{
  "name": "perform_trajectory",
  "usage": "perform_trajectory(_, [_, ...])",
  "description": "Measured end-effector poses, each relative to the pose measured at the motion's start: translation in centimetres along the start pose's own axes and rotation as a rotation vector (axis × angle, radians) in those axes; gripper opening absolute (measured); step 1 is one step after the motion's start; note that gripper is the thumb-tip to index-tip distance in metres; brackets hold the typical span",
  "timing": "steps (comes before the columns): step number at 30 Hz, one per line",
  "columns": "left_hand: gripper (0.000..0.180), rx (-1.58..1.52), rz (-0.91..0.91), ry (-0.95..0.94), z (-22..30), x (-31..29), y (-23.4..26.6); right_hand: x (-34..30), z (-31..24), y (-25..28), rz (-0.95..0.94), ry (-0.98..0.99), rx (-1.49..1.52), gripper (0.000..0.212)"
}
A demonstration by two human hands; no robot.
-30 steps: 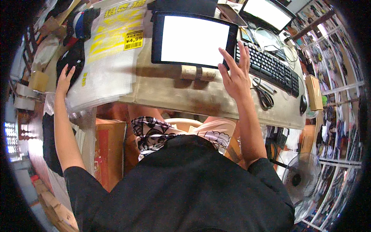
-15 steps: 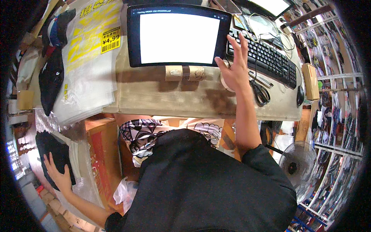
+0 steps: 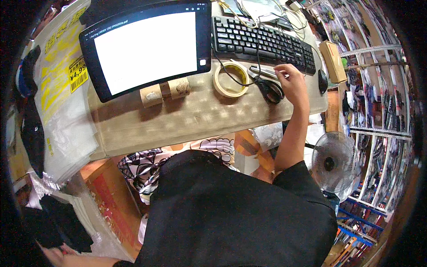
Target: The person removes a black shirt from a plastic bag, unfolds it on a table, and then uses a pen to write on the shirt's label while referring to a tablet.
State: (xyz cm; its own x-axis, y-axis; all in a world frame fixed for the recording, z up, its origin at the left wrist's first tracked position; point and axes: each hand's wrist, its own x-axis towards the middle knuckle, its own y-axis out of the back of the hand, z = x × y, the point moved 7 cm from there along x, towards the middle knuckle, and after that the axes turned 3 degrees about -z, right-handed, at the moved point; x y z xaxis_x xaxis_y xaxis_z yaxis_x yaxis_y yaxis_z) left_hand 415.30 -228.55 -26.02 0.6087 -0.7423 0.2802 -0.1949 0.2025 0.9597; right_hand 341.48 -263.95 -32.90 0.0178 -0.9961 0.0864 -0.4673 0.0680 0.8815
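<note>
The black cloth (image 3: 73, 227) lies at the lower left, below the worktop (image 3: 213, 119) and over a pile of pale layers (image 3: 85, 212). It looks soft, matte and loosely folded, with an uneven outline; its far side fades into the dark rim of the view. The left hand (image 3: 58, 256) is at its lower edge, blurred and partly lost in shadow — whether that grip is clenched on the cloth or released cannot be told.

As far as the view shows, the cloth is not lifted clear of the pile, and none of it is up on the worktop. The handling there seems at an early point; how much is left cannot be judged.

Up on the worktop, the right hand (image 3: 293, 86) is bent at the end of a slim silver pen (image 3: 266, 71), thumb and forefinger near each other; whether they grasp it is unclear. Black-handled scissors (image 3: 272, 91) lie just beside, then a tape roll (image 3: 217, 83) with a dark cable across it. Farther left, two short brown rolls (image 3: 151, 96) sit along the lower edge of a lit tablet (image 3: 151, 49). Beyond the right hand stand a black keyboard (image 3: 267, 42) and a mouse (image 3: 323, 81) — and past the worktop, a fan (image 3: 333, 162) and crowded shelves (image 3: 380, 133).
</note>
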Motion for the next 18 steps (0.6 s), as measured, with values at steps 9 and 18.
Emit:
perform_trajectory(9, [0.054,-0.143,-0.565,-0.775,29.7,-4.5,-4.1,0.6,0.9,-2.0,-0.078,0.174,-0.189,0.014])
perform_trajectory(18, [0.042,-1.261,-0.449,-0.334,34.7,8.8,-5.0,1.6,-0.5,-1.4,-0.143,0.193,-0.323,0.020])
